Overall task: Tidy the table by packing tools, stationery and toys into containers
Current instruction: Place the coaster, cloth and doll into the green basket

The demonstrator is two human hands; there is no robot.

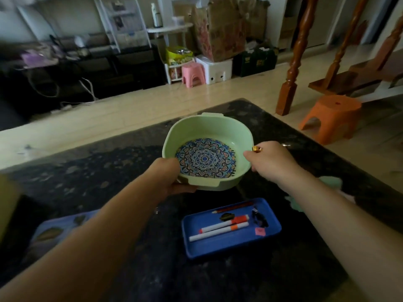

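— What's closest to you?
— Two bare forearms coming in from the bottom corners. The left forearm [98,225] covers part of a blue patterned sheet [54,229] at the left edge. The right forearm [338,210] crosses a pale green shape [331,182] on the right. I can't tell what either of them is.

— And under them?
— A dark, mottled tabletop [130,162]. Past its far right corner, on the pale floor, stand a turned wooden post [292,62] and an orange plastic stool [331,118]. A pink stool [194,74] sits well back, by cardboard boxes.

— The task's things?
— A green plastic basin [209,127] is over the middle of the tabletop, tilted toward me. The left hand [172,177] grips its near-left rim, fingers curled round it. The right hand [272,162] holds the right rim, and a gold ring [257,148] shows on one finger. Whether the base touches the tabletop is hidden.

— Anything inside?
— A round mandala-patterned disc [205,159] lies on the bottom. The left hand hides its near-left edge.

— Nearer than the basin?
— A blue tray [218,247] lies between the forearms, apart from the basin. Two white markers with orange parts [220,225] lie side by side in it. A pencil [233,207] runs along the far wall and a black clip cluster [258,219] sits at the right end. Just beside the clips is a small pink square [260,231]. A small dark piece [226,216] between pencil and markers is too blurred to name.
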